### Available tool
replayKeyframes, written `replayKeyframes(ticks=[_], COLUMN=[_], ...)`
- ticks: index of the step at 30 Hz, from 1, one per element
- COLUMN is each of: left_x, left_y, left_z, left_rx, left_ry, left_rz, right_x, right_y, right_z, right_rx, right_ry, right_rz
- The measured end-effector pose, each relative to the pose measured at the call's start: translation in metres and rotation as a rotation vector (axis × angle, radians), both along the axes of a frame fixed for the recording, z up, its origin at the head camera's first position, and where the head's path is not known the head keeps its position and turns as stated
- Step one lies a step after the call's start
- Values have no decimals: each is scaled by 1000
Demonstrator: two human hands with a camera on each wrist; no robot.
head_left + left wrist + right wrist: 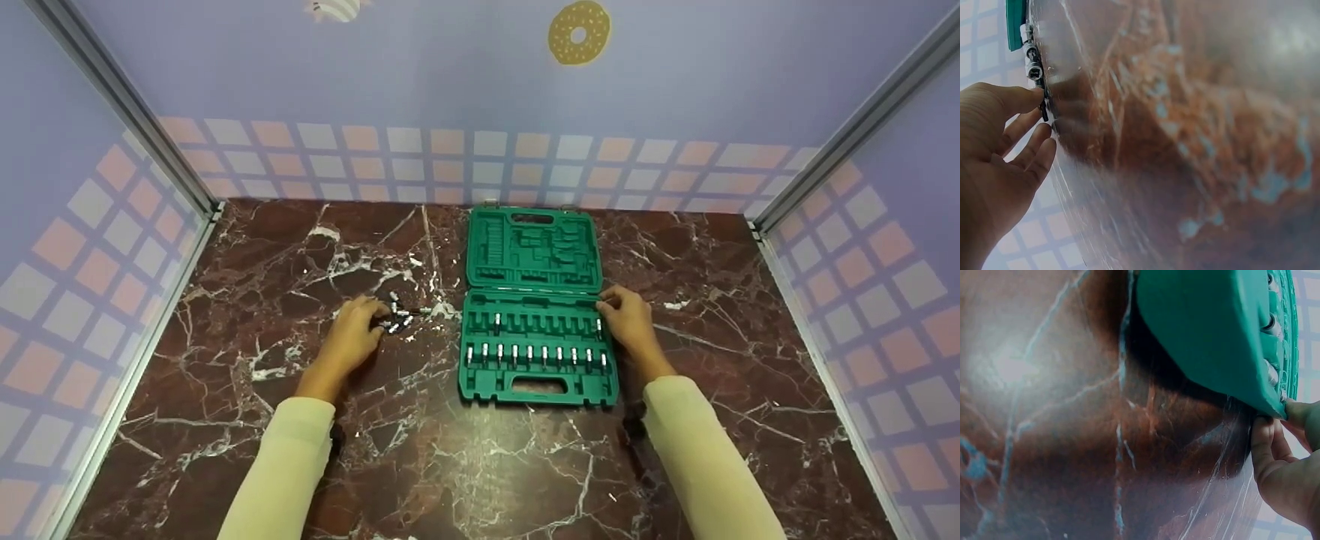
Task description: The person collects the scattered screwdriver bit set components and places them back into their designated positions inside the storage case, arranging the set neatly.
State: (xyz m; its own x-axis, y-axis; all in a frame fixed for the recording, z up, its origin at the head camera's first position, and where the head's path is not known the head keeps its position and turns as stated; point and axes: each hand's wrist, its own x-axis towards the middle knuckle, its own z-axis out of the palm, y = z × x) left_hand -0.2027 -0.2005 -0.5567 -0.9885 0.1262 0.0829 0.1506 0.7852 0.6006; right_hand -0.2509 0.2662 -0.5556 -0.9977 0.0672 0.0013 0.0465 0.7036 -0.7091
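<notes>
A green plastic socket case (536,300) lies unfolded, its lid at the back. Small silver sockets (545,356) stand in a row across its front half, with two more in the row behind. My right hand (628,319) grips the case's right edge, thumb at the top of the rim and fingers against the side (1283,450). On the left, my left hand (356,330) is at a small pile of sockets and dark pieces (401,315), thumb and forefinger apart beside it. In the left wrist view, a thin dark piece (1044,109) shows by the thumb tip.
Dark red marbled tabletop (420,457) lies beneath everything. Patterned lilac panels (450,82) enclose it at the back and both sides, joined by metal corner posts (135,105). The case's lid reaches close to the back panel.
</notes>
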Motion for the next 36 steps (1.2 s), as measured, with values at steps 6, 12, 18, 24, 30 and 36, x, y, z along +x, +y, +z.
replayKeyframes(ticks=[6, 12, 18, 24, 30, 36], left_x=[-2, -3, -4, -5, -3, 1], left_y=[1, 0, 0, 1, 5, 11], left_z=[-1, -4, -8, -8, -2, 4], left_rx=[-19, -12, 19, 60, 109, 133], left_ry=[57, 116, 158, 159, 138, 115], left_rz=[-18, -26, -19, 3, 34, 52], right_x=[0, 0, 0, 0, 0, 1], right_y=[0, 0, -1, -2, -2, -1], right_z=[0, 1, 1, 2, 1, 1], right_rx=[8, 12, 8, 7, 8, -2], right_ry=[10, 19, 23, 27, 11, 2], right_rz=[3, 6, 8, 5, -2, 3])
